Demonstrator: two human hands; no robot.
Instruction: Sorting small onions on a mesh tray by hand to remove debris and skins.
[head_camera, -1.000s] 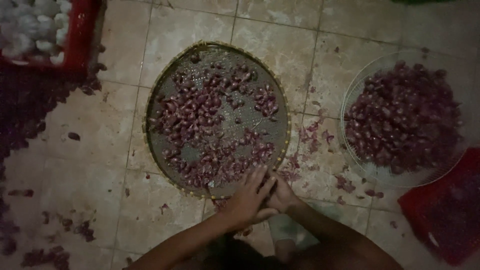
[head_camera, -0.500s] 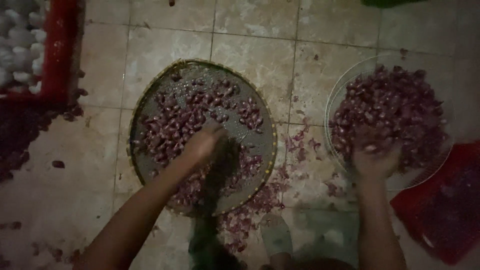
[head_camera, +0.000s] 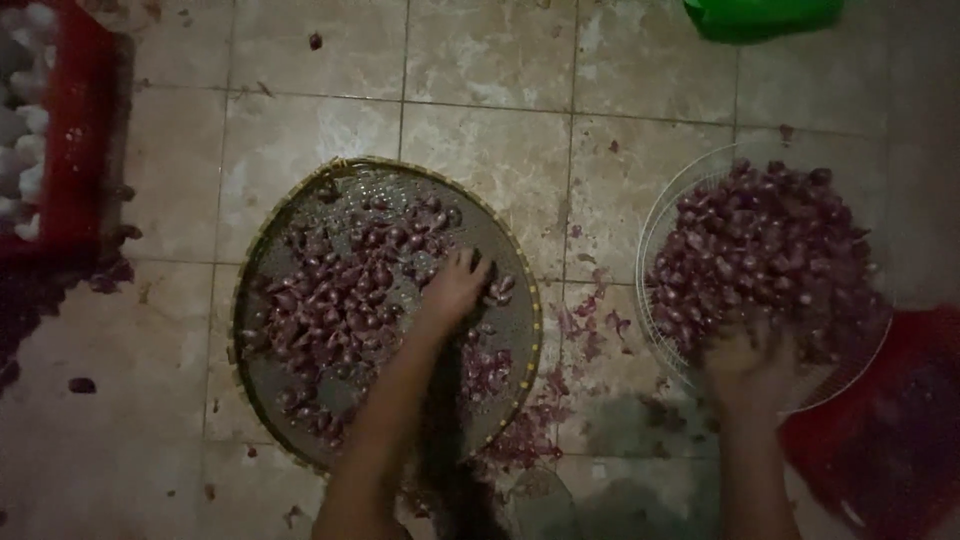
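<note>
Left hand (head_camera: 455, 290) flat on shallots (head_camera: 340, 300) in woven tray (head_camera: 262, 240), grip open | right hand (head_camera: 750, 365) in mesh basket (head_camera: 665, 215), grip unclear | basket full, most unsorted

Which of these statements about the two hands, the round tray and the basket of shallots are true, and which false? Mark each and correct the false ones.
1. The left hand rests on shallots in the round woven tray. True.
2. The right hand is at the wire basket heaped with shallots. True.
3. The tray stands on a wooden table. False: it lies on a tiled floor.
4. Both hands are in the same container. False: one is in each.
5. A green thing lies at the top edge. True.
</note>
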